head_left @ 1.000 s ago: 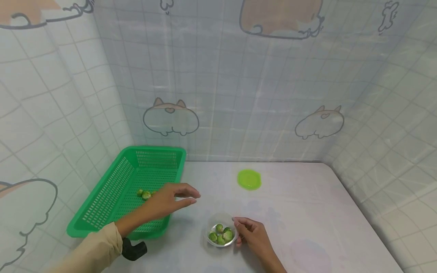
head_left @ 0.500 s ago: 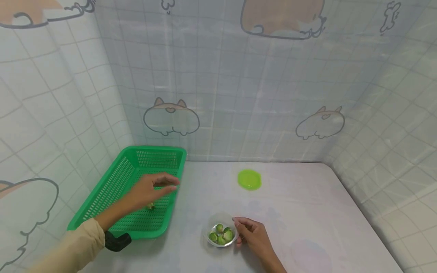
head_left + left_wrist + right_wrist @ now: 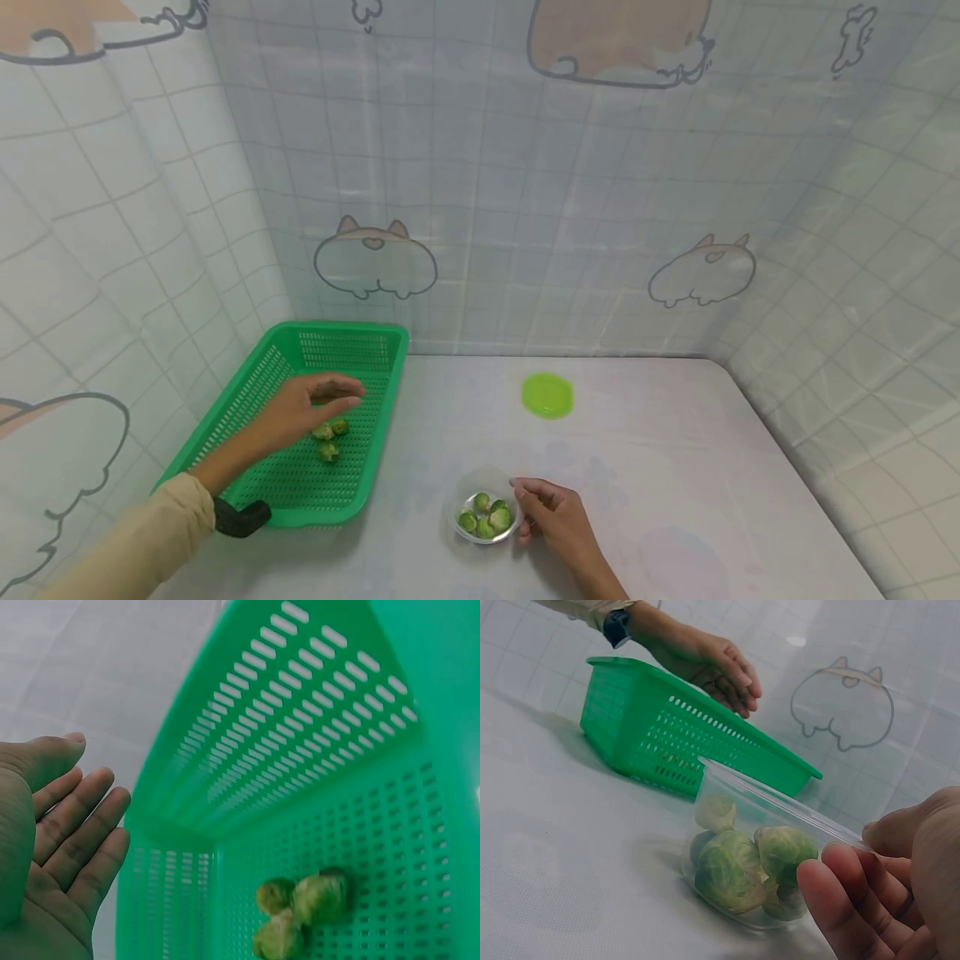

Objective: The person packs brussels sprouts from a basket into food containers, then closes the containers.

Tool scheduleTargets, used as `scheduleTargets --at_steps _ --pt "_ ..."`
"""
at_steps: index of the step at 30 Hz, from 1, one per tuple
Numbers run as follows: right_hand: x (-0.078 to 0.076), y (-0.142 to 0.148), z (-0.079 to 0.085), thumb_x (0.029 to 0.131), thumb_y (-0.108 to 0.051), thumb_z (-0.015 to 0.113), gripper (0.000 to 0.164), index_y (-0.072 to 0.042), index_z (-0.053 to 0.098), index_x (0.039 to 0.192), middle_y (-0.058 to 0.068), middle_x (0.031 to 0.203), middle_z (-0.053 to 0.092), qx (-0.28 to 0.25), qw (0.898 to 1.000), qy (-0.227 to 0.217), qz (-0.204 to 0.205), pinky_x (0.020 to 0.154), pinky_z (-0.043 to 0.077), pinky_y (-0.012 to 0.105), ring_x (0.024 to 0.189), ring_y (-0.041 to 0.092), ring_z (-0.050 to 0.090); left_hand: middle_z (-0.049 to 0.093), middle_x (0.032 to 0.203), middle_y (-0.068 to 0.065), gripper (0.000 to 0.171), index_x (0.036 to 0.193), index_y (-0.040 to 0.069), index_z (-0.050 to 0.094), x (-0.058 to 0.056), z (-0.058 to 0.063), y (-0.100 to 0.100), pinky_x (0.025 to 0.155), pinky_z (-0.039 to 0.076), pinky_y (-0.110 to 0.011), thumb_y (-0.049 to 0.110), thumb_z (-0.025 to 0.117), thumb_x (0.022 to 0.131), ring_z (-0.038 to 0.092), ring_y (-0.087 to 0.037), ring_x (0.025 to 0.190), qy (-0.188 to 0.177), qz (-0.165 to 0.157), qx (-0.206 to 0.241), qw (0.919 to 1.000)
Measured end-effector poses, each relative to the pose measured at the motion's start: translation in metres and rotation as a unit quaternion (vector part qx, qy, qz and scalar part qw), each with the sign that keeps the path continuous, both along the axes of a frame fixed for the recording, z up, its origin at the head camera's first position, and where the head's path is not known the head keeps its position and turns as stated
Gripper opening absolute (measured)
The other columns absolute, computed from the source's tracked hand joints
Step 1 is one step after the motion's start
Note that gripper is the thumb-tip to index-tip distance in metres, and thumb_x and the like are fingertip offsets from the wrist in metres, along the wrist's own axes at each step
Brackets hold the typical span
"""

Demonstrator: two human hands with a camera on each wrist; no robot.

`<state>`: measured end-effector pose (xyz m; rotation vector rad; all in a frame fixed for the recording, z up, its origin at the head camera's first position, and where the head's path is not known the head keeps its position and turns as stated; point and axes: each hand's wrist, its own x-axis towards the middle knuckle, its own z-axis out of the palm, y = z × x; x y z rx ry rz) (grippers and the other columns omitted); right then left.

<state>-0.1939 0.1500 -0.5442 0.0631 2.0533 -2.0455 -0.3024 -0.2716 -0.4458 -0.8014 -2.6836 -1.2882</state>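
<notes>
My left hand (image 3: 300,410) hangs over the green plastic basket (image 3: 315,500), fingers relaxed, thumb apart and nothing between them. Below it, three Brussels sprouts (image 3: 319,898) lie close together on the basket's slotted floor. My right hand (image 3: 557,518) pinches the rim of a small clear plastic container (image 3: 776,801) between thumb and fingers. Inside that container sit several green Brussels sprouts (image 3: 729,871), seen through its wall in the right wrist view. The container stands on the white table, right of the basket.
A round lime-green disc (image 3: 547,395) lies flat on the table (image 3: 660,467), farther back than the container. Behind and to both sides hang pale tile-patterned sheets with cartoon dogs (image 3: 375,262). The basket stands close to the left sheet.
My left hand has moved left and slightly back, from beyond the basket's right edge to over its inside, uncovering the sprouts there. The right hand and container have stayed put.
</notes>
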Motion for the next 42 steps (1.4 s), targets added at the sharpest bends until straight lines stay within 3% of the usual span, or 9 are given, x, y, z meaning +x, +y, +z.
scheduleTargets --at_steps 8,18,25,30,37,42 --pt "0.0 0.0 0.0 0.096 -0.029 0.07 0.044 0.005 0.067 0.125 0.004 0.074 0.064 0.001 1.0 -0.001 0.001 0.057 0.059 0.026 0.058 0.012 0.062 0.072 0.117 0.0 0.027 0.124 0.015 0.069 -0.01 -0.006 -0.02 0.083 0.058 -0.025 0.025 0.066 0.1 0.069 -0.009 0.103 -0.013 0.012 -0.006 0.9998" --pt "-0.001 0.0 0.0 0.096 -0.029 0.07 0.044 0.004 0.067 0.125 0.004 0.074 0.063 0.004 1.0 0.002 0.003 0.057 0.058 0.026 0.058 0.013 0.063 0.073 0.115 -0.005 0.028 0.123 0.011 0.069 -0.022 -0.023 -0.043 0.085 0.057 -0.024 0.024 0.07 0.097 0.069 -0.014 0.103 -0.006 0.026 -0.055 0.9981" --pt "-0.001 0.0 0.0 0.096 -0.031 0.071 0.044 0.002 0.068 0.125 0.004 0.075 0.064 0.006 1.0 -0.004 0.0 0.057 0.058 0.026 0.058 0.013 0.063 0.073 0.114 -0.005 0.035 0.124 0.007 0.068 -0.028 -0.027 -0.047 0.081 0.057 -0.026 0.028 0.071 0.097 0.07 -0.024 0.104 -0.029 0.031 -0.08 0.9959" --pt "-0.001 0.001 0.0 0.096 -0.03 0.071 0.044 0.002 0.067 0.126 0.004 0.075 0.063 0.006 1.0 -0.002 0.001 0.057 0.058 0.026 0.058 0.013 0.063 0.073 0.113 -0.005 0.036 0.122 0.008 0.069 -0.034 -0.032 -0.046 0.081 0.057 -0.028 0.033 0.07 0.097 0.07 -0.023 0.103 -0.031 0.035 -0.098 0.994" --pt "-0.002 0.001 -0.001 0.097 -0.029 0.07 0.044 0.004 0.067 0.125 0.004 0.074 0.063 0.006 1.0 0.003 0.002 0.057 0.058 0.026 0.057 0.013 0.063 0.073 0.11 -0.013 0.028 0.117 0.004 0.071 -0.043 -0.043 -0.04 0.08 0.059 -0.032 0.02 0.074 0.094 0.071 -0.025 0.099 -0.023 -0.015 -0.111 0.9934" --pt "-0.002 0.001 -0.001 0.096 -0.029 0.071 0.044 0.003 0.067 0.126 0.005 0.073 0.063 0.001 1.0 0.005 0.005 0.057 0.059 0.026 0.057 0.013 0.062 0.074 0.109 -0.008 0.031 0.116 0.004 0.071 -0.045 -0.051 -0.037 0.082 0.059 -0.034 0.021 0.077 0.091 0.07 -0.026 0.101 -0.037 -0.024 -0.139 0.9894"
